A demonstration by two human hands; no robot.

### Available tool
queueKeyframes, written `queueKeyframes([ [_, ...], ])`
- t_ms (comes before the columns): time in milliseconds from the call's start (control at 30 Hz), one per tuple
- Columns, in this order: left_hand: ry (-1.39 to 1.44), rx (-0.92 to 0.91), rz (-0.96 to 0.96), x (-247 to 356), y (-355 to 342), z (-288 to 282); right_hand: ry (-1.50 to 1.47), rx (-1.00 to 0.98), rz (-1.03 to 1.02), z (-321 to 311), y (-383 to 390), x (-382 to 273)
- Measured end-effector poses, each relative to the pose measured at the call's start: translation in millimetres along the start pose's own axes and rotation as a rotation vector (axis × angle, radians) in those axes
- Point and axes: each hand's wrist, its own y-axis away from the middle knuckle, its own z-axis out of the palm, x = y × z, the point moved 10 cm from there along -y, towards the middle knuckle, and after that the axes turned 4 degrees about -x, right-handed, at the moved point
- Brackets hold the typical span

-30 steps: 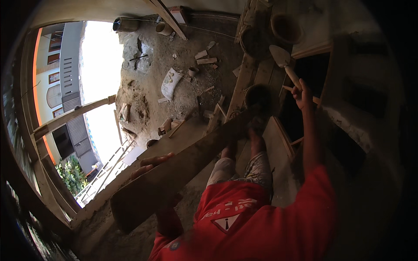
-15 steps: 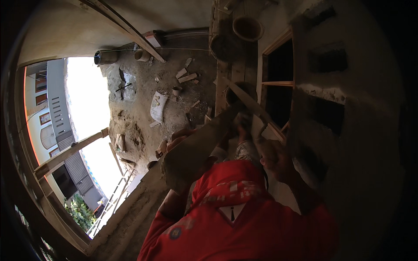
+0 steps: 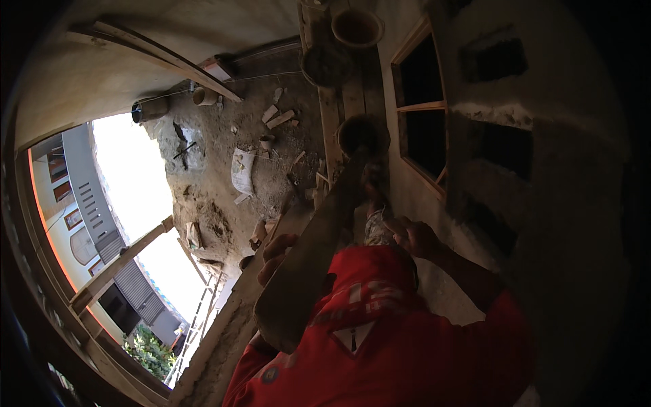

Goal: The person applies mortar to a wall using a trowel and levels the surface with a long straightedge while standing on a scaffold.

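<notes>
A long, flat, dark board (image 3: pixel 305 271) slants across in front of my red shirt, its wide rounded end near me and its narrow end toward a bucket (image 3: pixel 352 132). My left hand (image 3: pixel 274 259) is closed on the board's left edge, fingers curled round it. To the board's right, my right hand (image 3: pixel 415 237) is raised with its fingers bent inward. Dim light and blur hide what those fingers hold, if anything. Below the bucket, my feet (image 3: pixel 373 183) partly show on a narrow plank platform (image 3: pixel 352 100).
Two more tubs, one dark (image 3: pixel 325 66) and one brownish (image 3: pixel 357 28), stand farther along the planks. A wood-framed opening (image 3: pixel 424 108) and a wall with dark recesses (image 3: pixel 502 146) rise on the right. Far below, the ground holds a white sack (image 3: pixel 243 171) and broken bricks (image 3: pixel 279 119).
The long thin flat piece that stretched forward from my right hand no longer shows. That hand has shifted slightly up and left. The board has swung steeper, and the view has turned a little.
</notes>
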Motion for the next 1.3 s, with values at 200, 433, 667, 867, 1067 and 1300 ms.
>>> queueKeyframes([
  [200, 0.037, 0.166, 0.106, 10.7, -13.5, -21.1, -0.013, -0.176, 0.275, 74.7, -127.8, 149.4],
  [433, 0.039, 0.218, 0.202, -5.8, -24.7, -26.7, 0.201, -0.055, 0.501, 116.4, -296.8, 326.2],
  [667, -0.035, 0.394, 0.261, 29.4, -62.5, -10.5, -0.326, -0.06, 0.717, 70.9, -242.2, 222.8],
  [867, 0.414, -0.274, 0.435, 42.7, -126.7, 13.9, -0.392, 0.039, 0.522, 16.8, -145.5, 169.6],
  [1067, -0.02, 0.036, 0.673, 113.8, -147.5, 45.9, -0.628, 0.267, 0.585, -30.4, -46.7, 106.8],
  [1300, 0.471, 0.29, 0.264, 155.0, -202.8, 34.9, -0.94, 0.41, 0.31, -39.6, 10.3, -41.9],
])
